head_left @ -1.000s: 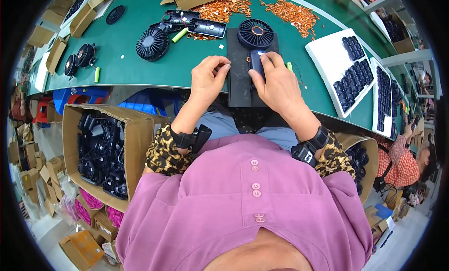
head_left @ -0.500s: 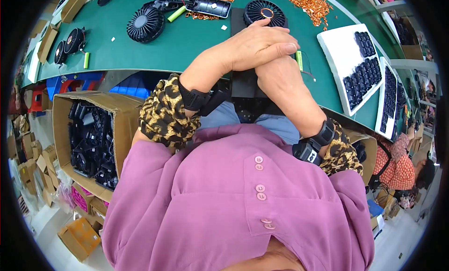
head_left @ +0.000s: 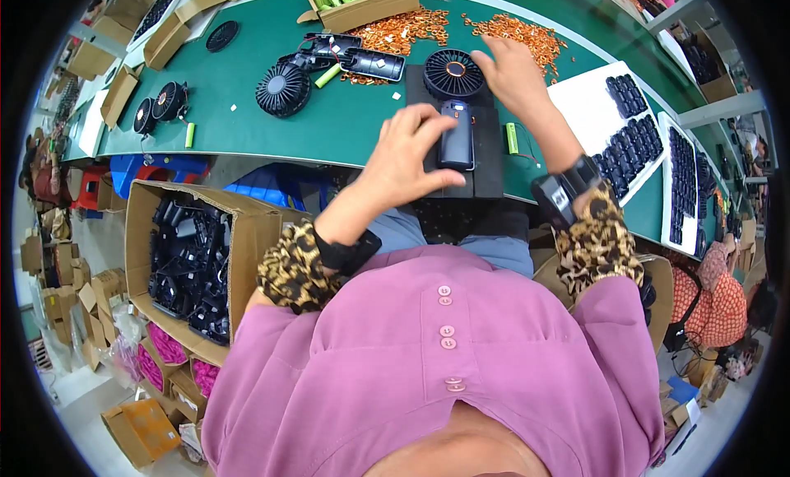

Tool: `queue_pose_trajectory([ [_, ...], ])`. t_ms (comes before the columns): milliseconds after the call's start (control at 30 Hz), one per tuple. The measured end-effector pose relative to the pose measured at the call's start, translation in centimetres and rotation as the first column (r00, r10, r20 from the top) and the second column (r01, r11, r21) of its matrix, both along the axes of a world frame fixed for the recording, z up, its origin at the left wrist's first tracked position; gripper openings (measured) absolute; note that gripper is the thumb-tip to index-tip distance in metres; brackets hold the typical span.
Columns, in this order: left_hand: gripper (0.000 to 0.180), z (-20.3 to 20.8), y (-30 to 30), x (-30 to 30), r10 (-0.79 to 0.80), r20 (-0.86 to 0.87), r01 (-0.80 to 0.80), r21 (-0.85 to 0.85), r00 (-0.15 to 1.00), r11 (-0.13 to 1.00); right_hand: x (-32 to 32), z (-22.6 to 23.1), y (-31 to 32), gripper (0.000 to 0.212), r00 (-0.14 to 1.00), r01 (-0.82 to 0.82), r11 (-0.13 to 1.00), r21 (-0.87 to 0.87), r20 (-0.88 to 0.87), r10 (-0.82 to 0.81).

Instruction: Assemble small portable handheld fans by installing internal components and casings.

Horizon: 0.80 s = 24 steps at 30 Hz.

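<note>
A dark handheld fan lies on a black pad (head_left: 488,168) in front of me. Its round head (head_left: 454,74) has an orange ring at the centre, and its handle (head_left: 457,144) points toward me. My left hand (head_left: 403,154) is open, thumb and fingers apart, beside the left of the handle; whether the fingertips touch it I cannot tell. My right hand (head_left: 517,75), open too, hovers just right of the fan head with thumb and fingers spread. To the pad's right lies a green battery cell (head_left: 512,138) with thin wires.
Left of the pad are another fan (head_left: 283,89) and open black housings (head_left: 372,64). Heaps of orange rings (head_left: 517,42) lie behind. A carton of green cells (head_left: 370,8) stands farther back. White trays of black parts (head_left: 568,98) are at right, a box of black parts (head_left: 191,267) at lower left.
My hands, crossed over the fan before, have come apart. The left moved down and left beside the handle, the right up beside the fan head. The fan's handle is now uncovered.
</note>
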State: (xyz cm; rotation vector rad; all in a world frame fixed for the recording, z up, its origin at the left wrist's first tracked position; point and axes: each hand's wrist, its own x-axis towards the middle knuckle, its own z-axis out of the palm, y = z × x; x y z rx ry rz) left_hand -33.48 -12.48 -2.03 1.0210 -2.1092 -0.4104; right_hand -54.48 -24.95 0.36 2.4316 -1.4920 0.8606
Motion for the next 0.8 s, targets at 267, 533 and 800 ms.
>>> queue_pose_trajectory([
  [267, 0.077, 1.8, 0.2, -1.5, 0.047, 0.08, -0.049, 0.031, 0.996, 0.998, 2.2, -0.8, 0.7, 0.03, 0.949, -0.177, 0.984, 0.037, 0.272, 0.161],
  [533, 0.072, 2.2, -0.9, -0.4, -0.04, 0.231, 0.016, 0.104, 0.972, 0.994, -1.4, -1.4, 5.6, 0.029, 0.887, -0.215, 0.927, 0.308, 0.459, 0.053],
  [800, 0.06, 2.6, -0.8, -0.7, -0.056, 0.212, 0.034, 0.104, 0.976, 0.994, -2.1, -2.1, 7.3, 0.026, 0.858, -0.229, 0.901, 0.37, 0.513, 0.007],
])
